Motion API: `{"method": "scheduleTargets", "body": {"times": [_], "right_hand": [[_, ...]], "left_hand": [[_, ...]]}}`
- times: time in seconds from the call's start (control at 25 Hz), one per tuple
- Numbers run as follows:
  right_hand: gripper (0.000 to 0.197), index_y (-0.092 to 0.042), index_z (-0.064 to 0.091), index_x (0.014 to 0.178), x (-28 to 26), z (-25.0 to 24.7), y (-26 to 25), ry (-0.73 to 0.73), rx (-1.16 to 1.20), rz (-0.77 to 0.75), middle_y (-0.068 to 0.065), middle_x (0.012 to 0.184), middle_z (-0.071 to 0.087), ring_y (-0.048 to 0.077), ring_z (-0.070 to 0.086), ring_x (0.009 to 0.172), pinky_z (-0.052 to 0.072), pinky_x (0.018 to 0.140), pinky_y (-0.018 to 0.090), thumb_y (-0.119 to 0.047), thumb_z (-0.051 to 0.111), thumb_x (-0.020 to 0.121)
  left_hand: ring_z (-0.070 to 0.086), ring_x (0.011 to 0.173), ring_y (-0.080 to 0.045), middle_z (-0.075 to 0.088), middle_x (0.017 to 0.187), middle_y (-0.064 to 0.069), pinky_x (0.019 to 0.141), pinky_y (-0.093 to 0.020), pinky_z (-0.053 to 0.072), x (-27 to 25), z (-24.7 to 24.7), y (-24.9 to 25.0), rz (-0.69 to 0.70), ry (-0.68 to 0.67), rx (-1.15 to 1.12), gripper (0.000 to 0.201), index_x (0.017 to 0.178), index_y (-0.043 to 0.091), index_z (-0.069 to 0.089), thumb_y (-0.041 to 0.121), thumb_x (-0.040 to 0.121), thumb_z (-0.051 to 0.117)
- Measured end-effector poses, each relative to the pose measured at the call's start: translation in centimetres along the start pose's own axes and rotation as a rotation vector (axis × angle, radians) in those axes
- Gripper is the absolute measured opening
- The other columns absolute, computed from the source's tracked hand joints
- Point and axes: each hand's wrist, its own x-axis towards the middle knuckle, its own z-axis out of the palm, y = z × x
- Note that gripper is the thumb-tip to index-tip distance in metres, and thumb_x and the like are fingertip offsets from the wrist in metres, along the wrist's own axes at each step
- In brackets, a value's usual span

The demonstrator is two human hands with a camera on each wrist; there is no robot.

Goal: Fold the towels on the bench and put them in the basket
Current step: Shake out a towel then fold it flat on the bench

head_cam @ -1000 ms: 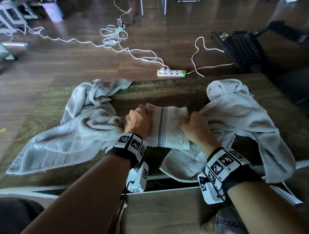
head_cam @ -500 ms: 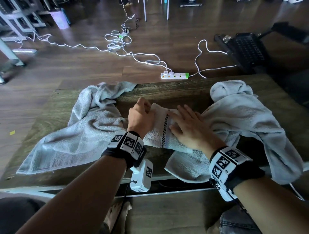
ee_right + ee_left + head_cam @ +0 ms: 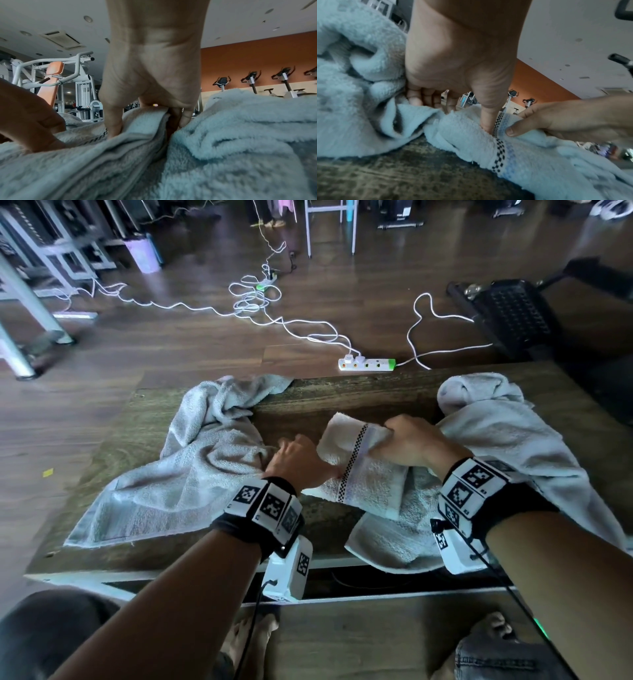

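Observation:
A small white towel (image 3: 370, 484) with a black checker stripe lies folded in the middle of the wooden bench (image 3: 342, 398). My right hand (image 3: 411, 445) grips its far right edge, thumb on top and fingers beneath, and holds that part raised. My left hand (image 3: 301, 465) holds the towel's left side, its thumb pressed beside the stripe (image 3: 498, 155). A crumpled grey towel (image 3: 171, 484) lies spread on the left. Another grey towel (image 3: 507, 440) is heaped on the right and runs under the small one. In the right wrist view the small towel's layered edge (image 3: 145, 135) sits between thumb and fingers.
A white power strip (image 3: 366, 364) and looping white cables (image 3: 253, 302) lie on the wood floor beyond the bench. A black perforated object (image 3: 513, 313) stands at the far right. Grey metal frames (image 3: 30, 313) are at the far left. My knees are below the bench's near edge.
My right hand went from lying flat on the small towel to gripping its right edge and lifting it. My left hand stayed on the towel's left side.

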Motion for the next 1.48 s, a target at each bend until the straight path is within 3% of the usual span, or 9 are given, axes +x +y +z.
{"method": "scheduleTargets", "body": {"times": [0.08,0.28,0.52,0.72,0.96,1.16,1.28,1.4,1.48], "right_hand": [[0.034,-0.021,0.061,0.089,-0.3,0.2,0.5,-0.015,-0.004,-0.014,-0.002,0.089,0.067,0.02,0.065,0.085,0.053,0.082,0.037,-0.051,0.072,0.079],[0.026,-0.023,0.059,0.092,-1.5,0.5,0.8,0.148,0.195,-0.086,-0.008,0.082,0.067,0.016,0.066,0.078,0.051,0.065,0.031,-0.04,0.075,0.079],[0.026,-0.013,0.059,0.101,-5.5,-0.1,0.6,0.367,0.813,-0.191,-0.007,0.085,0.069,-0.005,0.064,0.07,0.048,0.056,0.014,-0.023,0.077,0.085],[0.031,-0.006,0.062,0.118,-9.8,0.3,0.7,0.041,1.337,0.032,0.01,0.105,0.074,0.019,0.074,0.092,0.06,0.069,0.031,-0.016,0.07,0.09],[0.034,-0.01,0.06,0.095,-13.2,2.3,2.7,-0.121,0.524,0.195,0.009,0.084,0.07,0.026,0.07,0.061,0.056,0.056,0.034,-0.041,0.071,0.088],[0.02,-0.014,0.057,0.106,-12.1,4.7,1.6,0.52,0.159,-0.294,0.001,0.102,0.06,0.022,0.059,0.094,0.047,0.077,0.033,-0.028,0.058,0.093],[0.052,-0.009,0.051,0.137,-9.9,7.7,-1.4,0.401,0.098,-0.385,0.011,0.136,0.057,0.029,0.055,0.124,0.04,0.106,0.045,-0.04,0.042,0.097],[0.07,-0.014,0.021,0.157,-9.1,10.6,-2.2,0.183,-0.111,-0.248,0.006,0.166,0.018,0.019,0.011,0.154,-0.003,0.123,0.037,-0.053,0.011,0.1],[0.079,-0.015,0.011,0.159,-9.5,11.1,-1.4,0.159,-0.159,-0.262,0.003,0.168,0.004,0.014,-0.005,0.154,-0.007,0.125,0.037,-0.056,-0.006,0.094]], "left_hand": [[0.058,0.112,-0.032,0.054,0.125,-0.015,0.09,-0.043,0.051,-0.7,0.0,0.6,-0.015,0.127,0.073,0.09,0.124,0.007,0.048,0.072,0.067,0.07],[0.059,0.067,-0.019,0.061,0.071,0.0,0.065,-0.03,0.048,-2.0,0.3,0.5,-0.056,0.151,0.086,0.06,0.072,0.012,0.059,0.072,0.078,0.057],[0.069,0.096,-0.033,0.063,0.112,-0.01,0.082,-0.051,0.059,-1.3,0.3,0.6,-0.165,0.04,-0.76,0.107,0.121,0.009,0.043,0.092,0.054,0.057],[0.064,0.098,-0.023,0.057,0.114,-0.01,0.076,-0.041,0.059,-3.5,-0.1,2.0,-0.065,0.101,-1.108,0.068,0.121,0.008,0.038,0.031,0.075,0.082],[0.059,0.095,-0.032,0.059,0.105,-0.016,0.071,-0.035,0.044,-6.1,0.8,-1.1,0.126,0.24,-0.526,0.035,0.101,0.01,0.033,0.01,0.085,0.064],[0.051,0.109,-0.035,0.053,0.115,-0.016,0.091,-0.046,0.044,-7.1,4.2,-2.1,0.441,0.502,-0.162,0.039,0.119,0.006,0.051,0.026,0.086,0.045],[0.015,0.15,-0.031,0.023,0.16,-0.012,0.12,-0.045,0.019,-7.2,7.1,-1.6,0.404,0.23,0.091,0.061,0.15,0.007,0.028,0.038,0.098,0.031],[-0.015,0.151,-0.023,-0.012,0.164,-0.004,0.124,-0.044,-0.001,-7.0,8.6,-2.4,0.382,0.151,0.284,0.068,0.157,0.014,-0.005,0.042,0.103,0.025],[-0.017,0.15,-0.02,-0.013,0.164,-0.002,0.124,-0.044,-0.002,-6.8,8.3,-2.9,0.406,0.149,0.266,0.062,0.157,0.016,-0.006,0.04,0.103,0.014]]}}
